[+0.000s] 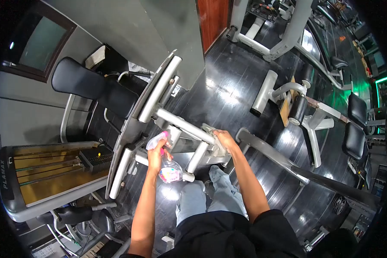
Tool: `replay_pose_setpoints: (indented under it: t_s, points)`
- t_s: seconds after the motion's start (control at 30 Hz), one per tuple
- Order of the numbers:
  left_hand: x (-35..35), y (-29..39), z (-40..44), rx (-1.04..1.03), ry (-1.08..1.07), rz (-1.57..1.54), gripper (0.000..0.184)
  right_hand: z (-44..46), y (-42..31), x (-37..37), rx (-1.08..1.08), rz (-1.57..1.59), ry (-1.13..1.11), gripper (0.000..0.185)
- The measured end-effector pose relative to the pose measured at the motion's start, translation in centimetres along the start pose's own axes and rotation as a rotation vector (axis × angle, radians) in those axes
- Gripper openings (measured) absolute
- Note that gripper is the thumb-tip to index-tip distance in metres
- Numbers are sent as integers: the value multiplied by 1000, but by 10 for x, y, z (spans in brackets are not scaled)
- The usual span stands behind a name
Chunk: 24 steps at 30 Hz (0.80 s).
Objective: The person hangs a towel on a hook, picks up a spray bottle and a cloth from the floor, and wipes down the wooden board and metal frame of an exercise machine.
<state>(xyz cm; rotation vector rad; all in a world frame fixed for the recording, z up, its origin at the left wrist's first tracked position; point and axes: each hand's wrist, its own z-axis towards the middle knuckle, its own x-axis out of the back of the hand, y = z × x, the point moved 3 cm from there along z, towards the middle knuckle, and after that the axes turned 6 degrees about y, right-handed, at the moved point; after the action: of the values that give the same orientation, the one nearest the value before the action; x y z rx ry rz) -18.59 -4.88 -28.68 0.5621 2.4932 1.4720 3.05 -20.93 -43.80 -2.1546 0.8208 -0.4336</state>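
My left hand (158, 154) is wrapped around the neck of a clear spray bottle (171, 173) with a pink and white trigger head. The bottle hangs tilted beside the silver frame of a gym machine (182, 124). My right hand (224, 140) is closed on a light grey cloth (218, 145), pressed against the end of the machine's tube. Part of the cloth is hidden under my fingers.
A padded black seat machine (103, 88) stands at left by the wall, above a weight stack housing (56, 172). To the right are a silver rail (275, 157) and a bench with black roller pads (297, 107). Dark glossy floor (221, 88) lies between them.
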Motion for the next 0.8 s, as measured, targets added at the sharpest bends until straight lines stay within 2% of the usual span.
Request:
replay_pose_setpoints:
  t_s: [0.03, 0.1, 0.13, 0.17, 0.23, 0.27, 0.3, 0.37, 0.4, 0.43, 0.5, 0.63, 0.7, 0.73, 0.8]
  points:
    - [0, 0, 0, 1, -4, -11, 30, -13, -5, 1, 0, 3, 2, 46]
    - [1, -2, 2, 11, -9, -9, 31, -44, -20, 14, 80, -300, 191, 43]
    - [3, -4, 2, 22, -13, -3, 31, -64, -30, 15, 99, -282, 250, 40]
    - [3, -5, 0, 28, -9, -6, 31, -79, -35, 16, 95, -287, 246, 40]
    - [0, 0, -1, 21, -3, -3, 30, -100, -49, 17, 234, -348, 316, 41]
    - [0, 0, 0, 25, -13, -13, 30, -104, -53, 18, 247, -442, 277, 31]
    - [1, 0, 1, 24, -10, -18, 30, -106, -52, 15, 251, -447, 275, 31]
    - [2, -2, 1, 49, -38, -52, 28, -123, -62, 6, 887, -472, 466, 22]
    - [3, -4, 1, 50, -50, -63, 30, -125, -66, 0, 1000, -535, 397, 27]
    - [2, -3, 0, 57, -45, -73, 30, -125, -73, -5, 999, -545, 389, 27]
    - [1, -2, 0, 55, -49, -59, 31, -118, -89, -33, 1172, -896, 202, 31]
    - [1, -3, 3, 32, -107, -86, 30, -87, -113, -63, 1213, -1092, 257, 38]
    - [2, -7, 5, 54, -121, -121, 30, -92, -120, -59, 1192, -1287, 183, 40]
    - [1, -4, 4, 58, -126, -119, 31, -96, -119, -54, 1193, -1344, 111, 30]
    - [-1, -8, 7, 49, -154, -152, 33, -90, -93, -36, 1166, -1424, 65, 30]
